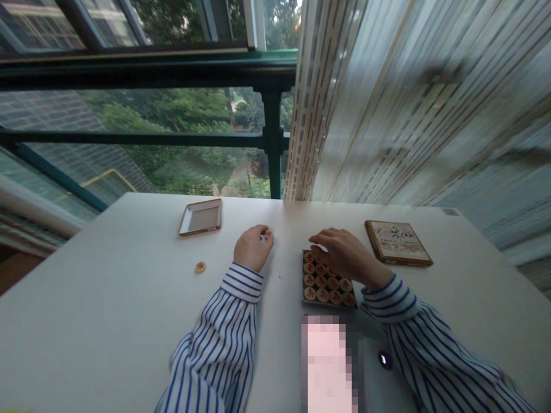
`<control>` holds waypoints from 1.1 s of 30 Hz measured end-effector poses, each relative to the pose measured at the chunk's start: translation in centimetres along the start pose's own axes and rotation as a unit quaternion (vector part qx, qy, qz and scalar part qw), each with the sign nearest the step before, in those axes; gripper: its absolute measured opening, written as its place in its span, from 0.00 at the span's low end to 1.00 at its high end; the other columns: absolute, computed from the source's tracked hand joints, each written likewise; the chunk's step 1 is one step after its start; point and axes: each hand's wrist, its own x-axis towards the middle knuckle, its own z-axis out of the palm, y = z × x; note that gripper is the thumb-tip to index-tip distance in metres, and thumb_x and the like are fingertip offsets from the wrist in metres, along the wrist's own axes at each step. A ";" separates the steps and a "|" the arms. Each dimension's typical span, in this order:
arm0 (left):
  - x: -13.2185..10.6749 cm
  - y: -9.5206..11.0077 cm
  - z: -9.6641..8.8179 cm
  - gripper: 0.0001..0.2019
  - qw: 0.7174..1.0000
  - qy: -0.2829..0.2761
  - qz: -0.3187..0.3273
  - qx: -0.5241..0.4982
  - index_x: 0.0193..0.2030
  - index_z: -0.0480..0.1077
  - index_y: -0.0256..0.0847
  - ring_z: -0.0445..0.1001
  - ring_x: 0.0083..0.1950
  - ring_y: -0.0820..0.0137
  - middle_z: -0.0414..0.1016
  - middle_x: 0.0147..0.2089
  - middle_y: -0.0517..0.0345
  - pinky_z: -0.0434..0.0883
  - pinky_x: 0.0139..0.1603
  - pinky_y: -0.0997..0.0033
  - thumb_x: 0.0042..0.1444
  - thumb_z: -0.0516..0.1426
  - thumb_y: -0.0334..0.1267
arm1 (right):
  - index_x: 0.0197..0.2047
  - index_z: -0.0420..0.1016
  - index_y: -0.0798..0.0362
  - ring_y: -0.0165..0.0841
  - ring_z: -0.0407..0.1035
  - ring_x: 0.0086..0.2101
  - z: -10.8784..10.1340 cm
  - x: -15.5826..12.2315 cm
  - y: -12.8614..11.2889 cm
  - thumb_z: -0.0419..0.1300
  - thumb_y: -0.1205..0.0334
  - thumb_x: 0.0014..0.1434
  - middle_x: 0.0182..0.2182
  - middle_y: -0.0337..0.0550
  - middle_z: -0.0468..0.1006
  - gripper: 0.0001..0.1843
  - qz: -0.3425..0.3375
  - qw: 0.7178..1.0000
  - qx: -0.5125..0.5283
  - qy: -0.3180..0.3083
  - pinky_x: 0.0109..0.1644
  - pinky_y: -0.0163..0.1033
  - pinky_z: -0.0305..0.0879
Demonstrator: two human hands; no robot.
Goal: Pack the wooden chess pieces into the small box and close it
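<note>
A shallow tray packed with several round wooden chess pieces marked in red lies on the white table. My right hand rests over the tray's far end, fingers curled down onto the pieces. My left hand sits to the left of the tray, fingers pinched on a small round piece. One loose piece lies alone on the table further left. Both arms wear blue-striped sleeves.
An empty box half lies at the back left of the table, a box lid with printed art at the back right. A small dark round object sits near my right sleeve. Window railing and a curtain stand behind.
</note>
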 end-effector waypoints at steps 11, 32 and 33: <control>0.3 -1.7 2.0 0.17 0.996 0.001 0.004 0.086 0.44 0.71 0.38 0.69 0.46 0.63 0.73 0.45 0.50 0.64 0.49 0.65 0.54 0.50 0.43 | 0.45 0.72 0.53 0.35 0.67 0.39 -0.6 2.1 -0.9 0.49 0.58 0.61 0.39 0.49 0.74 0.15 -0.022 0.998 -0.036 -0.042 0.40 0.38 0.57; 0.0 -1.4 2.5 0.13 0.993 0.010 -0.013 0.119 0.40 0.73 0.44 0.66 0.47 0.62 0.71 0.46 0.54 0.63 0.47 0.64 0.54 0.50 0.44 | 0.46 0.72 0.53 0.36 0.67 0.41 -0.3 1.3 -1.1 0.49 0.58 0.60 0.40 0.49 0.75 0.16 -0.014 0.999 -0.009 -0.043 0.44 0.39 0.58; 0.0 -1.4 2.6 0.14 0.993 0.011 -0.011 0.116 0.40 0.73 0.44 0.66 0.46 0.63 0.71 0.46 0.54 0.63 0.47 0.64 0.55 0.50 0.44 | 0.46 0.72 0.53 0.36 0.67 0.41 -0.2 1.2 -1.0 0.49 0.58 0.60 0.40 0.48 0.75 0.16 -0.010 0.999 -0.006 -0.040 0.45 0.39 0.58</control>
